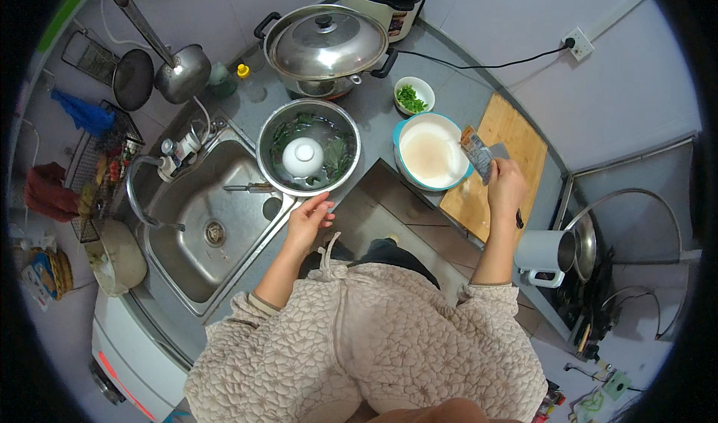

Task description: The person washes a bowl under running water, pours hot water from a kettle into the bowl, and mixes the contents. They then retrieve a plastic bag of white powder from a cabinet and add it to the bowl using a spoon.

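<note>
In my right hand point(505, 182) is a small printed seasoning packet point(477, 147), tilted over the right rim of a white bowl with a turquoise rim point(431, 147). A thin pale brown layer covers that bowl's bottom. My left hand point(309, 222) is just below the near rim of a steel basin point(346, 171), fingers loosely apart and nothing in them; whether a fingertip touches the rim is unclear. Inside the basin, dark green leaves point(338, 152) lie in water around an upturned white bowl point(303, 158). Chopped green herbs point(410, 99) fill a small white bowl point(427, 89) behind.
A wooden cutting board point(507, 123) lies at the right, partly under my right forearm. The steel sink point(185, 271) is on the left, with a knife point(247, 187) near its edge. Behind stand a lidded steel pot point(325, 47) and an electric cooker point(381, 2). A grey jug point(541, 252) stands far right.
</note>
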`<control>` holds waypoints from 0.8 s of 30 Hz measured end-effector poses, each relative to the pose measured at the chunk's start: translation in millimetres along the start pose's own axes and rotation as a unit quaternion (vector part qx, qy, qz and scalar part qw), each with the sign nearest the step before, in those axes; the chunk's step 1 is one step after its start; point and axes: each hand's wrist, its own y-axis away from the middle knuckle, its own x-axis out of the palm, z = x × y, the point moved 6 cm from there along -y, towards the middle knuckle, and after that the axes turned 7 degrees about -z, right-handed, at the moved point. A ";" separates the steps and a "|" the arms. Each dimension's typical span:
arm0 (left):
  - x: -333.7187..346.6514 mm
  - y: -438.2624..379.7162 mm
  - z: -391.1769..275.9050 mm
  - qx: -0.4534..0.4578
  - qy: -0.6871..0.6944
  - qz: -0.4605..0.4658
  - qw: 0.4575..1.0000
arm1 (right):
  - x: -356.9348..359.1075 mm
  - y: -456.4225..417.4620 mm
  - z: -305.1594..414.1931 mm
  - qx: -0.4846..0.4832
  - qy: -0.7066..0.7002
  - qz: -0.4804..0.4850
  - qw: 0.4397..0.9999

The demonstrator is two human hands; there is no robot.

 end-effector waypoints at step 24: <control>34.4 44.0 12.7 0.025 0.011 -0.081 0.996 | 24.1 -18.8 -36.1 -0.022 -0.087 0.033 0.995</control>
